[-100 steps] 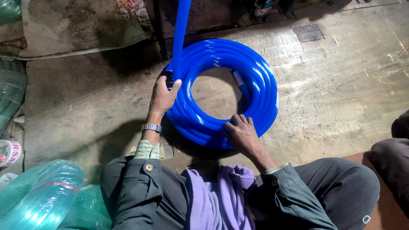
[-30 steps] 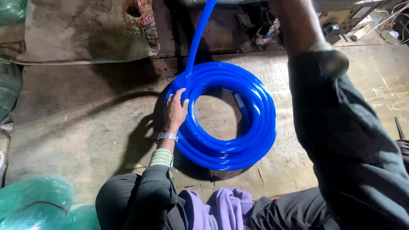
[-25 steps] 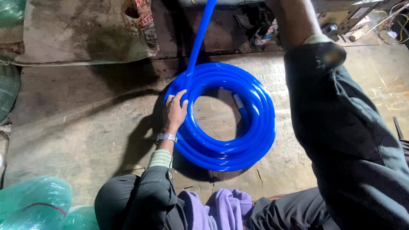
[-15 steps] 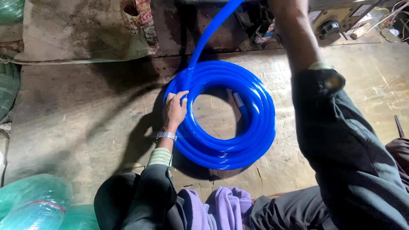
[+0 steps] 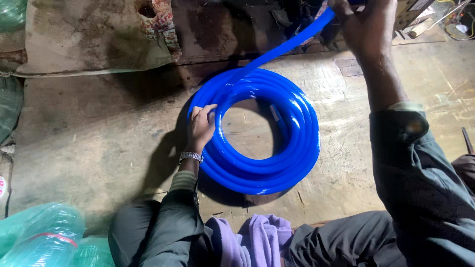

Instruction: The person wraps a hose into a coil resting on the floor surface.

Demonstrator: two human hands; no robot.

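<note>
Left hand presses flat, unclenched, on the coiled blue hose, which lies on the floor. Right hand (raised) grips the hose's free length.

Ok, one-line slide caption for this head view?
Left hand presses the coiled blue hose on the floor while the right hand grips its free length raised.

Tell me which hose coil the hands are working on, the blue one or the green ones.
The blue hose coil on the floor: the left hand presses its rim and the right hand grips its free end. The green coils lie untouched at the lower left.
</note>
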